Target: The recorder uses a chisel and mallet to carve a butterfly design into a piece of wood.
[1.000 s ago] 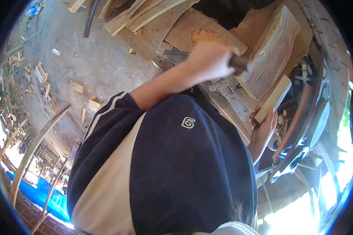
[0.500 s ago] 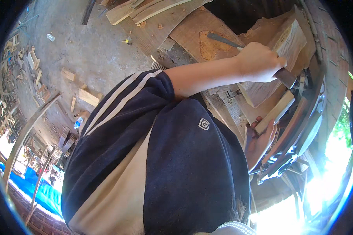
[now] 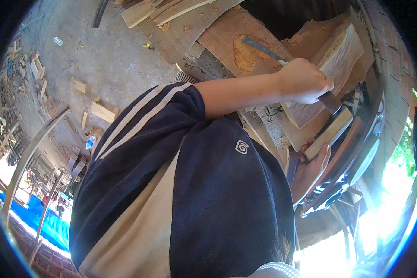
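My left hand (image 3: 306, 82) is closed in a fist round a chisel (image 3: 262, 47). The grey flat blade sticks out on the fist's left, and a dark brown wooden end comes out on the right. That brown end is just above the upper end of a pale wooden block (image 3: 329, 134); whether they touch I cannot tell. Lower right, my right hand (image 3: 312, 172) grips this block from below, its fingers on either side. Beneath my left hand lies a thick pale wood slab (image 3: 340, 58). My torso hides part of the right forearm.
A brown board (image 3: 222, 34) with an orange-brown patch lies beyond my left forearm. Planks (image 3: 185, 11) are stacked at the top. On the concrete floor (image 3: 120, 51) to the left are wood offcuts (image 3: 104, 111) and a plastic bottle (image 3: 91, 142). Curved wooden pieces (image 3: 343, 153) stand right of my right hand.
My left fist has come down slightly, tilting the chisel so that its brown end is lower and nearer the pale block. My right hand keeps its grip on the block.
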A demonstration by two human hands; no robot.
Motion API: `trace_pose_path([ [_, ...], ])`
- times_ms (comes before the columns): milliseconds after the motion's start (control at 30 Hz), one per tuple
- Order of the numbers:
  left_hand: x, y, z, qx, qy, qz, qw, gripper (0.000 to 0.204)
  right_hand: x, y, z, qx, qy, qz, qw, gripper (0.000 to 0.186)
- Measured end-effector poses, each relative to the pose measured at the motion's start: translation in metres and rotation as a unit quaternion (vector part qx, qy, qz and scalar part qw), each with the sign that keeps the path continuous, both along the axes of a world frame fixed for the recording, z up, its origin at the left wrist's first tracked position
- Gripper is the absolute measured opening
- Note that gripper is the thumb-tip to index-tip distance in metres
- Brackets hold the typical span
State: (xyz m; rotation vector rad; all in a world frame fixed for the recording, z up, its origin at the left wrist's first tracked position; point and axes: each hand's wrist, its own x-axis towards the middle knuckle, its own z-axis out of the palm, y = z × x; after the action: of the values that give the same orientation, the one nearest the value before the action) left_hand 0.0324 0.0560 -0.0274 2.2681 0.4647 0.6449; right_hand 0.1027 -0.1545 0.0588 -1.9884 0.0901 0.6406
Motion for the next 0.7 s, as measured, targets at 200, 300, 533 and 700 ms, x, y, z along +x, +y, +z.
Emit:
trace_pose_path([
  [200,-0.011,-0.017,-0.010,0.031,0.008,-0.055,0.998,0.019,0.002,-0.004,0.001,0.007,0.030,0.001,1.000,0.034],
  [300,-0.018,-0.026,-0.016,0.058,0.014,-0.083,0.995,0.018,0.002,-0.009,-0.005,0.005,0.018,-0.020,1.000,0.034],
  [533,-0.010,-0.027,-0.023,0.078,0.089,-0.121,0.986,0.021,0.013,-0.044,-0.003,0.018,-0.003,-0.056,0.998,0.037],
  [700,-0.005,-0.032,-0.029,0.081,0.106,-0.116,0.984,0.030,0.028,-0.038,0.036,0.238,-0.160,-0.151,0.946,0.037],
])
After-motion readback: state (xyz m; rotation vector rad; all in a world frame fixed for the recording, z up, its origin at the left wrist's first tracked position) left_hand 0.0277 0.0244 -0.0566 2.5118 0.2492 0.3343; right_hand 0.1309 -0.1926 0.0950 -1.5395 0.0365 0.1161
